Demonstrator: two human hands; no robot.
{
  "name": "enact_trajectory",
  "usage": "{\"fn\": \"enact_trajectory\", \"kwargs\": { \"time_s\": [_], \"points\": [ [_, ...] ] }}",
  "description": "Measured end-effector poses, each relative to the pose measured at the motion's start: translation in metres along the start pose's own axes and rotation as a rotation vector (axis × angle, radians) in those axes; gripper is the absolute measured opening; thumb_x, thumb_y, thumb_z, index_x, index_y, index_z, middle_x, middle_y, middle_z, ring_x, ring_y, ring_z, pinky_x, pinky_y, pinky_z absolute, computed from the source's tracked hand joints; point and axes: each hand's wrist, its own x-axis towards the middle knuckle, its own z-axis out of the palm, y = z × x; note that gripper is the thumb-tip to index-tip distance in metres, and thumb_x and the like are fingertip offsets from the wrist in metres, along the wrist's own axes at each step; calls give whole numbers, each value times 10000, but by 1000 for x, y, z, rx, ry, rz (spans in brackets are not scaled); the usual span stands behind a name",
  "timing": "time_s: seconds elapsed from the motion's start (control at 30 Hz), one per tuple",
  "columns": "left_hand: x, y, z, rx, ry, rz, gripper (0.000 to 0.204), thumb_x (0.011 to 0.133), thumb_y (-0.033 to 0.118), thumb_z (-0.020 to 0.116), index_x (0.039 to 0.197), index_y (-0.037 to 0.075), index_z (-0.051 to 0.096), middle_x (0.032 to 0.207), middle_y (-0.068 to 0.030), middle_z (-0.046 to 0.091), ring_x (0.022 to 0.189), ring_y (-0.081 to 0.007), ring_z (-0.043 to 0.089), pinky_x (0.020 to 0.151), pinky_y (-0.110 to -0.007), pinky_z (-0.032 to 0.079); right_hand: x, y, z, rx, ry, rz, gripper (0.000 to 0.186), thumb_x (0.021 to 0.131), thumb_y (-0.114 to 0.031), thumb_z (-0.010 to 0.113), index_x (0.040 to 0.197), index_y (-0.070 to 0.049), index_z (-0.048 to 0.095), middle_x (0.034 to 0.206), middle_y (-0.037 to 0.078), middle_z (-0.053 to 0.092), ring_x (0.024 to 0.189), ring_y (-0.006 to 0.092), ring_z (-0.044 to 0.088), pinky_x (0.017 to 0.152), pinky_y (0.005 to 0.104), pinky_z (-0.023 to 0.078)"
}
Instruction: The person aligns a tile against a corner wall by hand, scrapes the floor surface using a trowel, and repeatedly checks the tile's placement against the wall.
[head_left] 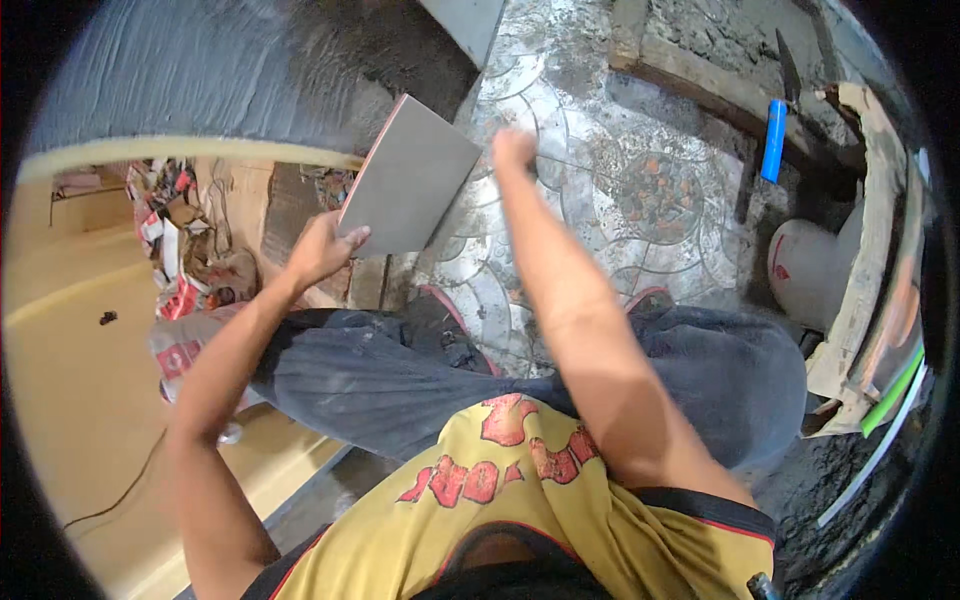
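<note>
A square grey tile (408, 180) with a reddish edge stands tilted in front of me. My left hand (325, 248) is closed on its lower left corner, thumb over the grey face. Close to the tile's right corner is my right hand (513, 148), smeared by motion. Its fingers do not show clearly, and I cannot tell whether it touches the tile or holds anything. Beyond the tile, a surface coated with dark grey combed mortar (215, 70) spreads across the upper left. Another grey tile (465, 25) lies at its far right end.
Patterned, mortar-stained floor tiles (590, 190) lie below. A trowel with a blue handle (774, 140) rests at the right by a wooden plank (710, 95). Near it sits a white bucket (800, 262). Mixed rubbish (190, 235) is piled on the lower floor at left.
</note>
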Motion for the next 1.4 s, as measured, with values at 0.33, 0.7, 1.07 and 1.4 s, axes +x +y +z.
{"fn": "enact_trajectory", "kwargs": {
  "time_s": [0.33, 0.7, 1.07, 1.4],
  "points": [
    [23, 62, -10, -19, 288, 260, 334, 930, 227, 655, 1052, -84, 661, 824, -70, 678, 711, -121, 644, 546, -278, 558, -149, 19, -39, 199, -509, -219, 761, 783, -105, 566, 1483, -63, 268, 1402, 250, 424, 1279, 418, 463, 1083, 433, 402],
    [46, 81, 17, -260, 398, 156, 305, 936, 184, 640, 1047, -99, 651, 876, -117, 689, 732, -131, 656, 562, -278, 575, -106, 0, -23, 40, -608, -461, 814, 764, -140, 605, 1501, -31, 277, 1450, 243, 380, 1344, 402, 393, 1131, 428, 343],
    [74, 85, 25, -255, 407, 94, 405, 917, 208, 659, 1146, -116, 572, 989, -196, 679, 832, -247, 706, 643, -363, 639, -102, 6, -14, 48, -458, -508, 759, 744, -103, 633, 1447, -12, 363, 1346, 231, 442, 1279, 415, 415, 1090, 465, 375],
    [85, 81, 22, -250, 390, 103, 424, 922, 233, 664, 1160, -106, 569, 1014, -196, 675, 864, -249, 705, 642, -371, 647, -101, 6, -14, 30, -456, -506, 759, 747, -114, 657, 1445, -13, 377, 1332, 224, 452, 1241, 410, 451, 1058, 462, 403]
  ]
}}
